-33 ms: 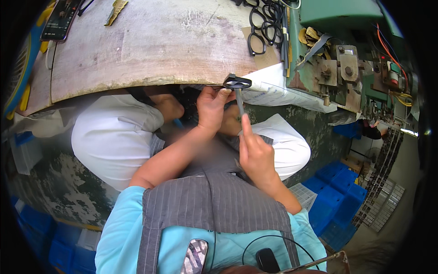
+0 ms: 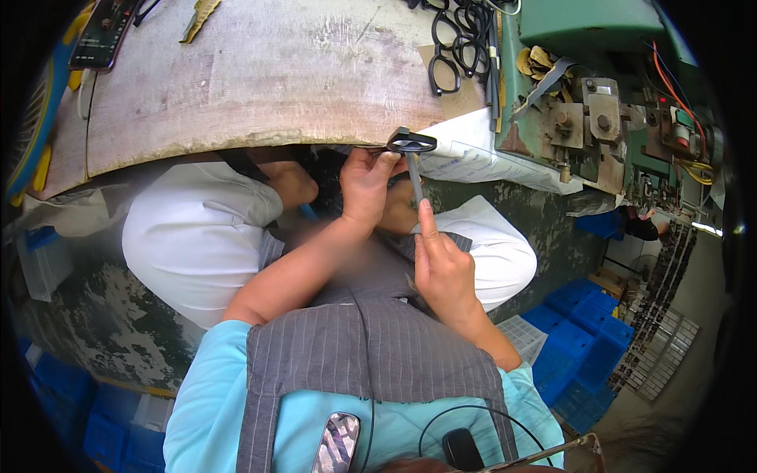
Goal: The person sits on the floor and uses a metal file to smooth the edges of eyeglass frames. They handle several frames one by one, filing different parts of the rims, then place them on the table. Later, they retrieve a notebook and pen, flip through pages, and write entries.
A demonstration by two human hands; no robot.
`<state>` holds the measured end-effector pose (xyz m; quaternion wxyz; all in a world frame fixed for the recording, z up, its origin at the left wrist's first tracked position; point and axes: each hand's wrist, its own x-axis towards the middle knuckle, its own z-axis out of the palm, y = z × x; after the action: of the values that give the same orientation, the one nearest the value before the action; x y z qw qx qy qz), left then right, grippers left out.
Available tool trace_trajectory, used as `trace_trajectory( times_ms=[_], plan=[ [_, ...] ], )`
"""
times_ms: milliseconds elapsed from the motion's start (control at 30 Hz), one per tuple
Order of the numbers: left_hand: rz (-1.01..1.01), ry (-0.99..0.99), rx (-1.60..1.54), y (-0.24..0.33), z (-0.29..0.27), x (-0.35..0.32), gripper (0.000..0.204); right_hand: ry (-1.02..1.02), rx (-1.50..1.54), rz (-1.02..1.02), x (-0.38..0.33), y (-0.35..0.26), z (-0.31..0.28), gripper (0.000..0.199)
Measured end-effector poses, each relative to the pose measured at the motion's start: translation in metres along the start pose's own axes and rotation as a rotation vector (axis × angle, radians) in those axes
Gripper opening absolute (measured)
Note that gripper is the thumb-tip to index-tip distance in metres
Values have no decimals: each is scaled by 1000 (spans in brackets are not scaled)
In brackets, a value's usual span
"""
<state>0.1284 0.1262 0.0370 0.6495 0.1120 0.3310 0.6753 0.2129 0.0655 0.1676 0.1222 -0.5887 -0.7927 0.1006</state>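
Observation:
At the table's near edge, my left hand (image 2: 365, 185) is closed with thumb and fingers pinching a black eyeglass frame (image 2: 401, 135). The frame is tilted, with one rim opening turned toward me. My right hand (image 2: 445, 272) grips a slim flat grey file (image 2: 415, 178), its index finger stretched along the tool. The far end of the file reaches into or against the rim; exactly where they touch is hard to make out. The file's handle end is hidden inside my right hand.
Several black eyeglass frames (image 2: 444, 77) lie at the worn wooden table's (image 2: 236, 87) far right. A green machine (image 2: 583, 27) with metal fixtures stands right of them. A phone (image 2: 98, 35) lies far left beside a fan (image 2: 39, 118). Blue crates (image 2: 564, 359) stand low right.

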Motion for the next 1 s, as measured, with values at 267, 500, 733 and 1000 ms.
trace_trajectory(
  times_ms=[267, 500, 733, 1000],
  plan=[
    [-70, -26, 58, 8, -2, 0, 24, -254, 898, 539, 15, 58, 11, 48],
    [-124, -66, 61, 9, -9, 0, 23, -222, 1981, 771, -11, 86, 22, 50],
    [-135, -31, 66, 9, -14, -3, 20, -284, 2091, 615, -14, 98, 41, 55],
    [-61, -42, 101, 12, -12, -5, 23, -260, 1703, 646, -9, 84, 19, 57]
  ],
)
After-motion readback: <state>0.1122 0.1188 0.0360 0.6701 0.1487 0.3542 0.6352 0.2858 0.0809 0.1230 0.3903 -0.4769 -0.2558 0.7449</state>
